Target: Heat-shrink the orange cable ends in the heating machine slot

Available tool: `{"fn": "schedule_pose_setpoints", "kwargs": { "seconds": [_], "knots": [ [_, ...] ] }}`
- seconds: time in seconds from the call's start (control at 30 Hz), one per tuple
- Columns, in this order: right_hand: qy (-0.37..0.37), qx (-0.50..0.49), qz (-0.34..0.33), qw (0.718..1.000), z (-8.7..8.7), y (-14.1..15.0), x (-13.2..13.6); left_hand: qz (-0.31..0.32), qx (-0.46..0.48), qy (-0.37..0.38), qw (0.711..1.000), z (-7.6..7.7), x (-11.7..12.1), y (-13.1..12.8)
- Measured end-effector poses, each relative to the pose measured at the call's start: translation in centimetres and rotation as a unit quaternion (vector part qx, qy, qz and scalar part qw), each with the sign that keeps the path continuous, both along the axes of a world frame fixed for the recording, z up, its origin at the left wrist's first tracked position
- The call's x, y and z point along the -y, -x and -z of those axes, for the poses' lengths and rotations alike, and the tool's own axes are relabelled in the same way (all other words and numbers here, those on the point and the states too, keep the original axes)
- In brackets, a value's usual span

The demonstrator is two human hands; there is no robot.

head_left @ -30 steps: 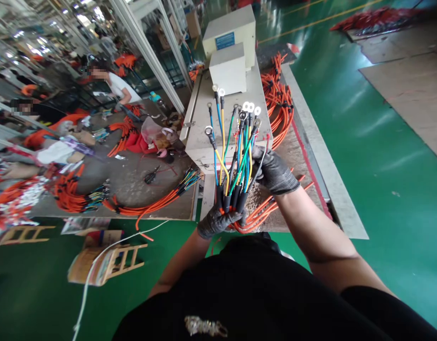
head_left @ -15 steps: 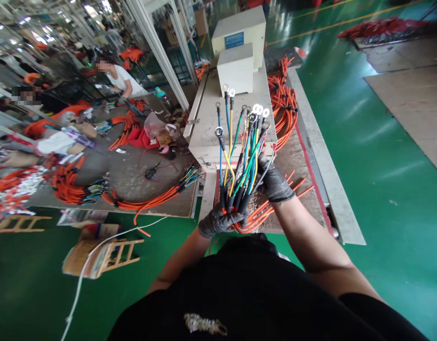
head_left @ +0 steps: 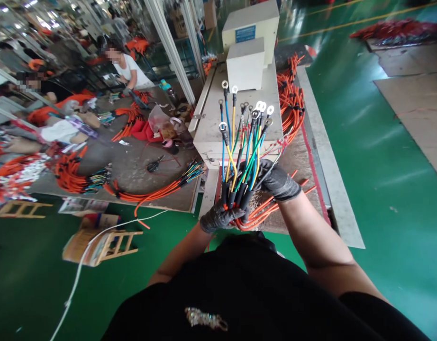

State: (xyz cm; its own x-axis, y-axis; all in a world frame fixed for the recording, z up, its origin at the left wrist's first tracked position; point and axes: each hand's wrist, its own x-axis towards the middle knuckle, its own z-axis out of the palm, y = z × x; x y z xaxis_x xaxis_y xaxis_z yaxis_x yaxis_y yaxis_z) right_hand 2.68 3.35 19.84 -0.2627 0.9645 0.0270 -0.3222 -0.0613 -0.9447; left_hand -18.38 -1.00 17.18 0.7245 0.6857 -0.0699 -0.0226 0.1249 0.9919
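Note:
My left hand [head_left: 218, 216], in a dark grey glove, is closed around several orange cables [head_left: 254, 222] just below their black sleeves [head_left: 241, 193]. Blue, yellow and green wires [head_left: 254, 163] fan upward from the sleeves, tipped with metal ring terminals [head_left: 234, 89]. On the right side of this bundle, my right hand [head_left: 277, 181], gloved alike, has its fingers bent in among the wires at the sleeve tops. Thin wires with small red ends [head_left: 280, 142] stick out above that hand. Its fingertips are partly hidden behind the wires.
Behind the bundle stands a cream machine [head_left: 240, 111] with a box-shaped housing. More orange cables [head_left: 291, 102] lie along its right side. On the left, a workbench [head_left: 133, 156] bears cable bundles, pliers [head_left: 155, 164] and bags. A wooden stool [head_left: 119, 246] lies near a white cord [head_left: 85, 255].
My right hand has shifted in toward the sleeve tops, behind the wires. The thin red-ended wires now splay out to the right. My left hand keeps its hold. The camera view has turned slightly.

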Motion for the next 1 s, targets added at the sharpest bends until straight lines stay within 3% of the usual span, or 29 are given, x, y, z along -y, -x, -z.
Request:
{"fn": "schedule_pose_setpoints", "kwargs": {
  "seconds": [0.27,0.43,0.7,0.87,1.0],
  "knots": [
    [0.015,-0.101,0.128,0.986,-0.3,0.3,0.4,0.010,0.029,0.053,0.998,-0.1,-0.2,-0.2],
    [0.024,-0.047,0.145,0.988,-0.8,0.4,1.0,0.000,0.031,0.101,0.994,-0.1,0.0,-0.7],
    [-0.033,-0.027,0.202,0.978,-2.0,0.6,1.7,0.004,0.021,0.075,0.997,-0.3,-0.1,-0.6],
    [-0.054,0.028,0.162,0.985,-3.8,0.2,1.0,-0.006,0.033,0.116,0.993,0.4,0.1,-0.7],
    [-0.027,-0.001,0.085,0.996,-5.4,0.4,0.5,-0.005,0.022,0.111,0.994,0.6,0.1,-0.7]
  ]
}}
